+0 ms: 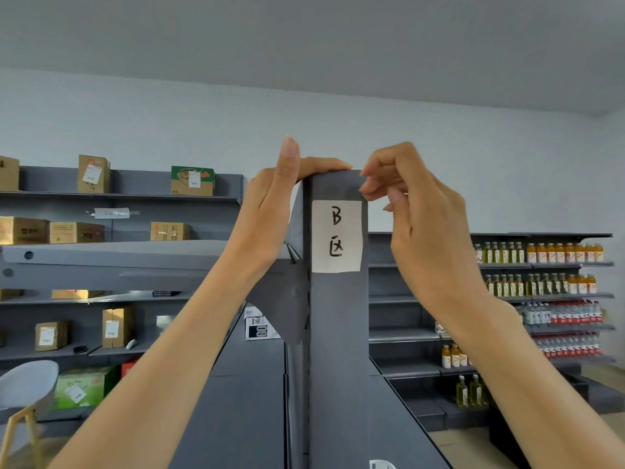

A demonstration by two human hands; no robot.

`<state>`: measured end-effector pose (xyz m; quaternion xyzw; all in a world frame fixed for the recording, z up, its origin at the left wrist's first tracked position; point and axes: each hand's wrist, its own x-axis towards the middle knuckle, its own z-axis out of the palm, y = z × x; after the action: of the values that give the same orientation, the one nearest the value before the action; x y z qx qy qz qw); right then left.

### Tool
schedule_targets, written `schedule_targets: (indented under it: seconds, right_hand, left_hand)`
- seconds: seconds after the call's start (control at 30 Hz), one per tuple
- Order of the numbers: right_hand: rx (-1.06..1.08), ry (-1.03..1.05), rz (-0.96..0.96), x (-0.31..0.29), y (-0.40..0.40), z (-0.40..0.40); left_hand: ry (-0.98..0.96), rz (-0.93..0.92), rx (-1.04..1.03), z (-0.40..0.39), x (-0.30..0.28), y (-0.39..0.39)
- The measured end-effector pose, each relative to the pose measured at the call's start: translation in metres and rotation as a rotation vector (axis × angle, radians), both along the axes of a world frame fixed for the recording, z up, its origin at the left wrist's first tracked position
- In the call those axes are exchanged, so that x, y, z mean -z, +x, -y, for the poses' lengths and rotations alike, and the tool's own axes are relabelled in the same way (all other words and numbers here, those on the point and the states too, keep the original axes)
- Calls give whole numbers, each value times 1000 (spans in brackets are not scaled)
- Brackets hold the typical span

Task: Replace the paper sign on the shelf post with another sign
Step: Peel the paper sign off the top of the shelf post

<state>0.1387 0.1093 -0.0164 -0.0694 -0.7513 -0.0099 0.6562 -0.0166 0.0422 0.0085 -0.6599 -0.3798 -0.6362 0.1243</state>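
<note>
A white paper sign [336, 235] with a handwritten "B" and a character below it is stuck on the front of the grey shelf post [338, 333], near the post's top. My left hand [270, 201] rests on the top left of the post, with the thumb laid along the top edge and the index finger pointing up. My right hand [412, 211] is at the post's top right, its fingers curled, and the fingertips pinch at the sign's upper right corner.
Grey shelves [118, 258] on the left hold several cardboard boxes [93, 174]. Shelves on the right carry rows of bottles [541, 253]. A grey chair [27, 387] stands at the lower left. A white box [258, 324] sits behind the post.
</note>
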Motion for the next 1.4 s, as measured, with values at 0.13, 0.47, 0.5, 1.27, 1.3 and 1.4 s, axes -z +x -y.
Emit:
schedule_targets:
  seconds: [0.13,0.47,0.5,1.27,1.3,1.4]
  right_hand:
    - [47,-3,-14,-1,2,3]
    - [-21,-71,1,2,1,10]
    - [-68,-92,-12,0,3,8]
    - [-47,-35,-14,1,-9,9]
    - [-54,-27,0,2,-9,9]
    - [-84,-33,23,4,-8,10]
  left_hand:
    - [1,7,-8,-1,0,0]
    - [-3,-1,0,-1,0,0]
    - [-2,5,3,-1,0,0]
    - [-7,11,28,-1,0,-2]
    - [-9,9,30,-1,0,-2]
    - [-7,-7,20,-1,-1,-2]
